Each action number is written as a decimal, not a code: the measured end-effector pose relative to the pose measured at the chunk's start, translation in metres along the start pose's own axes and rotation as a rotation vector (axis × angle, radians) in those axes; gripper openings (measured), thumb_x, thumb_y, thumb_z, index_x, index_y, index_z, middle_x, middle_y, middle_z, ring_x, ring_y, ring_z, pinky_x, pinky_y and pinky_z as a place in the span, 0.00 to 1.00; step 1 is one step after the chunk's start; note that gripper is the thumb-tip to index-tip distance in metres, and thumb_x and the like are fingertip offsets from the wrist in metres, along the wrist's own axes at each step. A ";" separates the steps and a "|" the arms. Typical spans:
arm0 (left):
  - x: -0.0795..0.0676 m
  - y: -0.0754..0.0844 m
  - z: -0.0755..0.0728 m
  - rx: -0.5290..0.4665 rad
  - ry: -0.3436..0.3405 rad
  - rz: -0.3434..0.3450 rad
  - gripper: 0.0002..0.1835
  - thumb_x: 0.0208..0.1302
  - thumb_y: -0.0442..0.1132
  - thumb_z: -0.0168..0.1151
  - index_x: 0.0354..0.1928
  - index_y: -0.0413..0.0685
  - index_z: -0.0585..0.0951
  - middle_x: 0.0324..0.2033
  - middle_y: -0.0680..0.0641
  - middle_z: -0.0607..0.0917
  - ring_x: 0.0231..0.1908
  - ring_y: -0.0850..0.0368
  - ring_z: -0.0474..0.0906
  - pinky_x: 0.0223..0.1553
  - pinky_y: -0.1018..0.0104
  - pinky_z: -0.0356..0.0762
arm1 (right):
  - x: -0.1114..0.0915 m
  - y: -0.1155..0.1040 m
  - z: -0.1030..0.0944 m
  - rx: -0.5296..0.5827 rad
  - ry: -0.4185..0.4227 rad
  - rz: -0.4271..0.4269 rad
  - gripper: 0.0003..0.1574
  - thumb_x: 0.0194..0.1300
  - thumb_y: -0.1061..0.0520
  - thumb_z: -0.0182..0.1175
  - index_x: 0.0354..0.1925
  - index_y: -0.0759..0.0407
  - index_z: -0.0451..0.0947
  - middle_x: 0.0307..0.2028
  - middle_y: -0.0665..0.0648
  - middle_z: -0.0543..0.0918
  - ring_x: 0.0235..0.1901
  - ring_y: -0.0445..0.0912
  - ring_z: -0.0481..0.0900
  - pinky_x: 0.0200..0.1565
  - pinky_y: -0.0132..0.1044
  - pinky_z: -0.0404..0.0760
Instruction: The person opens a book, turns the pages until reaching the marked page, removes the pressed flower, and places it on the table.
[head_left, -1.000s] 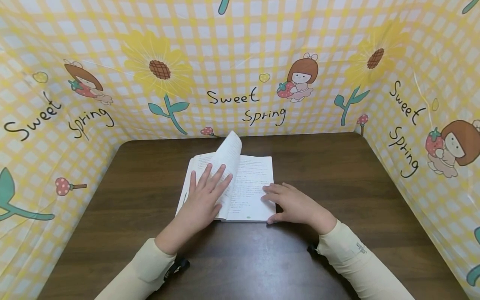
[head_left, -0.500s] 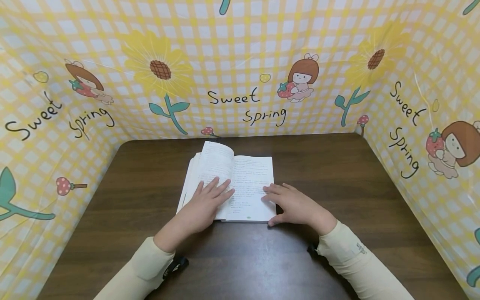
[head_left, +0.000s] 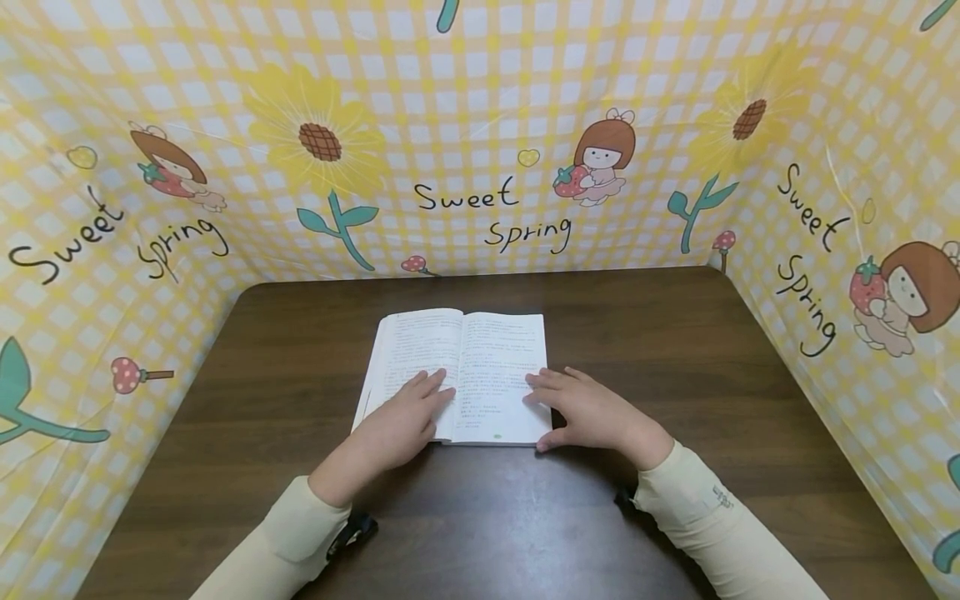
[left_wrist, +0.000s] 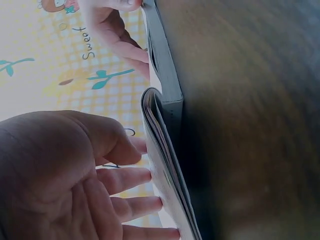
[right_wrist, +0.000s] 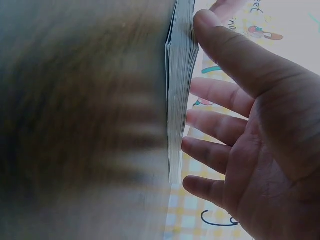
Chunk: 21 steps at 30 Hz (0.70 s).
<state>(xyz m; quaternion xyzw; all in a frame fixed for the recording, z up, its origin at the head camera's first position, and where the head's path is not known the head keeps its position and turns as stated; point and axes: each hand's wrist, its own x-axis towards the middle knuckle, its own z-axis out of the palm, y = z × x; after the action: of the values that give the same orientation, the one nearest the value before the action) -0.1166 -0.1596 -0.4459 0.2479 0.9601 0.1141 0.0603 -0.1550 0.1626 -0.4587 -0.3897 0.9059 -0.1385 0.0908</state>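
Observation:
An open book (head_left: 495, 350) with printed white pages lies flat on the dark wooden table. My left hand (head_left: 397, 425) rests on the lower part of the left page, its fingers spread toward the spine. In the left wrist view the fingertips (left_wrist: 155, 204) touch the page, and the left side of the book (left_wrist: 167, 150) is thinner than the right. At the right page's outer edge is my right hand (head_left: 588, 412), fingertips on the paper and thumb at the lower corner. The right wrist view shows the thick page block (right_wrist: 180, 100) beside its extended fingers (right_wrist: 217, 125).
The brown wooden table (head_left: 637, 325) extends around the book on all sides. A yellow checked cloth (head_left: 465, 108) with flowers and lettering hangs along the back and both sides of the table.
The page that stood raised near the spine has come down to the left and lies flat. My left hand has slid down the left page toward me. The right hand has stayed in place.

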 end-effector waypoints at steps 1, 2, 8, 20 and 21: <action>0.000 0.000 0.000 -0.005 0.006 -0.003 0.24 0.74 0.36 0.55 0.69 0.39 0.75 0.74 0.34 0.66 0.74 0.32 0.60 0.74 0.41 0.59 | 0.000 0.000 0.000 0.002 -0.002 0.003 0.46 0.56 0.32 0.73 0.66 0.52 0.78 0.76 0.56 0.67 0.77 0.54 0.60 0.75 0.62 0.54; 0.000 0.000 0.000 -0.004 0.010 -0.007 0.24 0.75 0.39 0.57 0.69 0.40 0.76 0.74 0.34 0.67 0.74 0.32 0.61 0.74 0.41 0.59 | 0.000 0.000 0.000 0.002 -0.004 0.005 0.46 0.56 0.32 0.73 0.66 0.52 0.78 0.76 0.56 0.67 0.78 0.54 0.59 0.75 0.62 0.54; 0.002 0.002 0.002 0.015 0.026 -0.029 0.31 0.70 0.53 0.65 0.68 0.43 0.77 0.75 0.37 0.67 0.74 0.34 0.62 0.72 0.41 0.63 | 0.000 -0.001 -0.001 -0.016 -0.014 0.007 0.48 0.55 0.32 0.74 0.67 0.52 0.77 0.76 0.56 0.66 0.78 0.55 0.59 0.75 0.62 0.52; 0.003 0.005 0.010 0.083 0.054 0.117 0.29 0.72 0.42 0.65 0.73 0.64 0.73 0.78 0.56 0.63 0.79 0.40 0.53 0.67 0.20 0.48 | -0.002 0.001 -0.004 -0.045 -0.046 -0.065 0.45 0.64 0.34 0.68 0.70 0.56 0.74 0.76 0.61 0.64 0.77 0.58 0.59 0.76 0.61 0.51; 0.003 0.005 0.010 0.082 0.049 0.131 0.29 0.72 0.40 0.64 0.73 0.65 0.73 0.77 0.56 0.64 0.79 0.40 0.53 0.67 0.20 0.48 | -0.002 0.002 -0.004 -0.050 -0.047 -0.069 0.45 0.64 0.34 0.68 0.70 0.56 0.74 0.77 0.60 0.64 0.77 0.58 0.58 0.76 0.61 0.51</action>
<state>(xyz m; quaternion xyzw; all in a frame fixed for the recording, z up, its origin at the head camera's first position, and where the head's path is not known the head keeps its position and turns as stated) -0.1152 -0.1516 -0.4548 0.3094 0.9470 0.0845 0.0188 -0.1558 0.1661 -0.4551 -0.4261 0.8928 -0.1096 0.0972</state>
